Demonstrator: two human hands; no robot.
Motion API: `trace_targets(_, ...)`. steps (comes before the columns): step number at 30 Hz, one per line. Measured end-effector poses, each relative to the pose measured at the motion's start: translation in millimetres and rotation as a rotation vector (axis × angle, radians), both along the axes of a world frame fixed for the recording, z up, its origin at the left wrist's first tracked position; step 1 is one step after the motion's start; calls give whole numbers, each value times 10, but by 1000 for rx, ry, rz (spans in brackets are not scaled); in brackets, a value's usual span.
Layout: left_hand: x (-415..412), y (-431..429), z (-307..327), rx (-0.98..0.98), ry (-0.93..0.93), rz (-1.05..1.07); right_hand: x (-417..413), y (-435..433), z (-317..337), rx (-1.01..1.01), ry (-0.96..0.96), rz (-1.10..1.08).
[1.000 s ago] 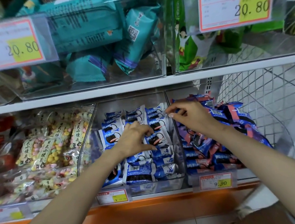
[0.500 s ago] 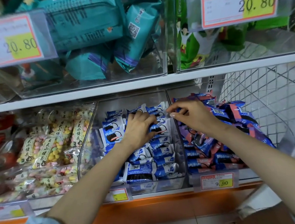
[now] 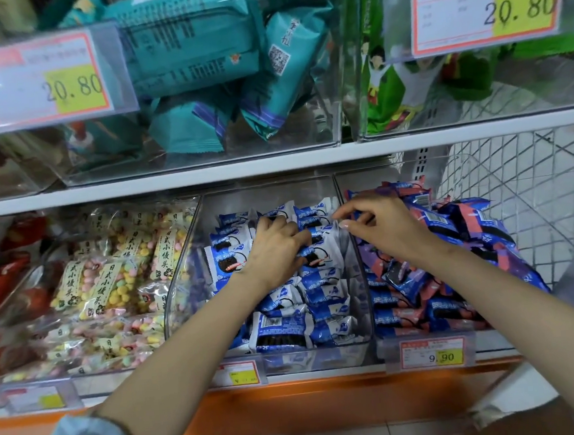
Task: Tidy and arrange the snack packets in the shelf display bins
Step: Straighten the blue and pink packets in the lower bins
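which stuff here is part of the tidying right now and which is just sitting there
In the job:
left hand
right hand
blue-and-white packets
middle bin
blue-and-pink packets

Just sitting there:
candy bags
teal packets
green packets
price tag

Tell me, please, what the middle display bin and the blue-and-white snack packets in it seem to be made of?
The middle display bin looks like clear rigid plastic, probably acrylic: the packets show straight through its walls, and its edges catch glare. The blue-and-white snack packets look like thin glossy plastic film, printed, with crimped ends and creases that shine. The left hand presses on them.
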State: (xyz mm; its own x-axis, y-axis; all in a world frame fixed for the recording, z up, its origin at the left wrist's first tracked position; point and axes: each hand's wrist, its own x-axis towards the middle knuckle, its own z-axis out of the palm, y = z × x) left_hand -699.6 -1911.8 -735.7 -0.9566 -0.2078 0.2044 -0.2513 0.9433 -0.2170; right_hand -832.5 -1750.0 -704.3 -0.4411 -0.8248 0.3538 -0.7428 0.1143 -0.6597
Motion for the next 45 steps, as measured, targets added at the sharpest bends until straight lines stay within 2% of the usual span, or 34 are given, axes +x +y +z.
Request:
trace_targets(5, 31, -6, 33, 113, 21, -5, 12, -15, 18, 8, 2, -4)
trace_targets(10, 403, -77, 61, 417, 152, -25, 36, -32, 49, -5, 8, -20)
trace_targets(13, 666, -43, 104, 628, 114, -51, 93, -58, 65, -4, 103, -21)
trace_targets(16, 882, 46, 130, 758, -26, -49, 173, -83, 65, 17, 162, 32)
trace_targets(20, 1040, 93, 56, 722, -224, -17, 262, -88, 58, 8, 187, 98)
trace_targets(25, 1014, 141, 71, 731, -240, 1, 301, -93, 78, 26, 166, 96)
trace_targets(29, 996, 120, 116, 799, -128, 36, 302, -98, 77, 28, 133, 102)
trace_targets(34, 940, 47, 165, 849, 216, 32, 373, -119, 114, 18, -26, 147)
trace_targets(37, 894, 58, 170, 812, 336, -17, 477, -181, 138, 119, -98, 231)
trace_targets(41, 843, 74, 192, 784, 448, -35, 574, -267, 109, 245, -36, 272)
trace_targets(45, 851, 112, 226, 868, 462, -21, 591, -301, 81, 203, 63, 228)
